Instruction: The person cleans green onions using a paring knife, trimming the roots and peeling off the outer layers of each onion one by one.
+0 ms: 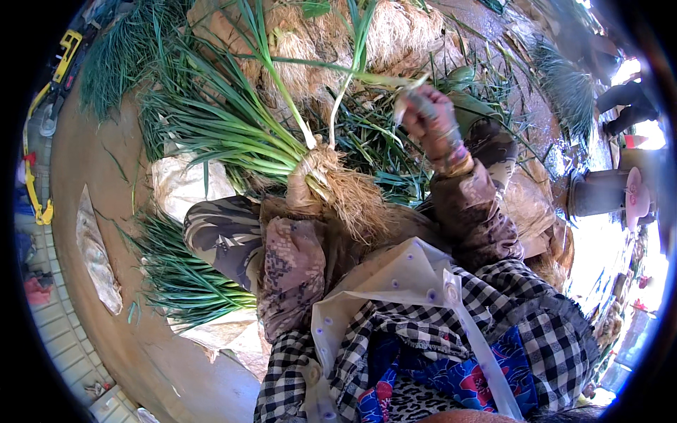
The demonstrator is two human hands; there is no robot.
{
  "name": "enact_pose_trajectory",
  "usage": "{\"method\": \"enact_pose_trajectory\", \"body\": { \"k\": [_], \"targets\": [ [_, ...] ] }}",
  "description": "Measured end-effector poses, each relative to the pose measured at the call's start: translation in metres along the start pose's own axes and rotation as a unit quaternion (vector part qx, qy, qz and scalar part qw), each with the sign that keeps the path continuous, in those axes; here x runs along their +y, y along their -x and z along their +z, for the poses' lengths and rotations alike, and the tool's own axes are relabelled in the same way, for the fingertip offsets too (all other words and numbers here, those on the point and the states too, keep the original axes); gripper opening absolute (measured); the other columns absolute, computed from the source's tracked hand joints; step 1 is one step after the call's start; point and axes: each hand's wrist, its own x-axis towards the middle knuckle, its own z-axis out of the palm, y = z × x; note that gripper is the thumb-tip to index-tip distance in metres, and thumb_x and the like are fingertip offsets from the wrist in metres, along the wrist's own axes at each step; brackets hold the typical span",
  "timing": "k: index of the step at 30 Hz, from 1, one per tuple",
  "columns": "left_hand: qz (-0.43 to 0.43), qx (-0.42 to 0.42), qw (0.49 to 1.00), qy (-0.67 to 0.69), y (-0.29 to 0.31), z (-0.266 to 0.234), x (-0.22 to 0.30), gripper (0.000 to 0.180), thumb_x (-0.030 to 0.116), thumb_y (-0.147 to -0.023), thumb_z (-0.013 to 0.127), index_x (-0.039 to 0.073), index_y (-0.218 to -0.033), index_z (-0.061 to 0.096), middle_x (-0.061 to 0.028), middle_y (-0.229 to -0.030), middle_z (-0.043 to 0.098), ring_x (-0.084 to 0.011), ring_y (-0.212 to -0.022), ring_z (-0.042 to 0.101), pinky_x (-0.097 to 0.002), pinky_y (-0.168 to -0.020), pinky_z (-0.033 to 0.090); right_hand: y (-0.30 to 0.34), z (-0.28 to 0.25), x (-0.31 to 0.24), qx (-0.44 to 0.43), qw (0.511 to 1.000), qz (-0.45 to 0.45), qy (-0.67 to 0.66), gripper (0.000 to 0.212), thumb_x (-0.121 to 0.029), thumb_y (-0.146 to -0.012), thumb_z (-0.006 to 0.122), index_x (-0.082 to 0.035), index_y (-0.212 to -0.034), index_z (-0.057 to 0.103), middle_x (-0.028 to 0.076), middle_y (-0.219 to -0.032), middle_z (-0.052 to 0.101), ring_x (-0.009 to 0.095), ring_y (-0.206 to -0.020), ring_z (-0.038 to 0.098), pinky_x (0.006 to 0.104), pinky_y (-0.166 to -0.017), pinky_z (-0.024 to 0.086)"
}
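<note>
My left hand is closed around a bunch of green onions over my lap. Their long green leaves fan out to the upper left, and a tangle of tan roots hangs off to the right. Two stalks stand up apart from the others at the top of the bunch. Raised to the right of the bunch, my right hand pinches a pale green onion leaf, which trails off to the left. Wrappings cover some of its fingers. Below both hands lie loose, stripped leaves.
Beyond my hands lies a heap of onions with bushy roots. More green leaves are piled at the far left, and another bunch rests by my left knee. At the right stand a grey bucket and a person's dark-clothed legs.
</note>
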Motion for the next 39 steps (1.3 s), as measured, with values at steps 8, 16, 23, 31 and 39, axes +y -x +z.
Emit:
{"method": "enact_pose_trajectory", "body": {
  "k": [8, 16, 23, 31, 39],
  "targets": [
    [-0.036, -0.009, 0.997, 0.063, 0.0, -0.006, 0.002, 0.041, 0.009, -0.072, 0.056, -0.001, -0.109, 0.043, -0.0083, -0.088, 0.053, -0.0172, -0.074, 0.052, -0.0265, -0.067, 0.045, -0.029, -0.137, -0.006, 0.154, 0.952, -0.096, -0.248, 0.015, -0.015, -0.076, 0.054, -0.001, -0.08, 0.051, 0.004, -0.068, 0.053, 0.009, -0.052, 0.047, 0.0166, -0.042, 0.039],
    [-0.084, -0.058, 0.994, 0.041, 0.002, -0.01, 0.0, 0.039, 0.008, -0.071, 0.055, -0.001, -0.107, 0.043, -0.0108, -0.085, 0.053, -0.0191, -0.072, 0.053, -0.0296, -0.066, 0.046, 0.006, 0.004, 0.051, -0.158, 0.96, 0.216, 0.076, 0.042, -0.03, -0.076, 0.055, -0.003, -0.107, 0.048, 0.007, -0.096, 0.055, 0.013, -0.082, 0.053, 0.0248, -0.071, 0.044],
    [-0.071, 0.059, 0.988, -0.121, -0.009, -0.037, -0.014, 0.022, 0.016, -0.074, 0.057, -0.001, -0.087, 0.052, -0.0089, -0.069, 0.055, -0.018, -0.055, 0.056, -0.0287, -0.045, 0.048, -0.015, 0.063, 0.099, -0.227, 0.971, -0.017, 0.07, 0.018, -0.017, -0.073, 0.059, -0.002, -0.084, 0.058, 0.009, -0.077, 0.058, 0.016, -0.068, 0.054, 0.0264, -0.06, 0.042],
    [-0.1, 0.091, 0.985, -0.107, -0.001, -0.003, -0.006, 0.025, 0.019, -0.074, 0.058, 0.0, -0.089, 0.052, -0.0101, -0.071, 0.056, -0.0206, -0.052, 0.055, -0.0313, -0.038, 0.046, -0.005, 0.053, 0.09, -0.068, 0.85, -0.315, 0.417, 0.014, -0.012, -0.072, 0.058, -0.002, -0.081, 0.055, 0.015, -0.066, 0.054, 0.027, -0.057, 0.053, 0.0325, -0.049, 0.041],
    [0.046, -0.032, 0.994, -0.094, -0.013, -0.001, 0.0, 0.036, 0.008, -0.079, 0.048, -0.003, -0.112, 0.039, -0.0158, -0.103, 0.052, -0.0214, -0.091, 0.052, -0.0327, -0.078, 0.043, 0.016, 0.046, 0.08, -0.208, 0.764, -0.266, 0.549, 0.02, -0.024, -0.078, 0.051, -0.004, -0.078, 0.055, 0.015, -0.062, 0.053, 0.03, -0.056, 0.053, 0.0357, -0.048, 0.041]
  ]
}}
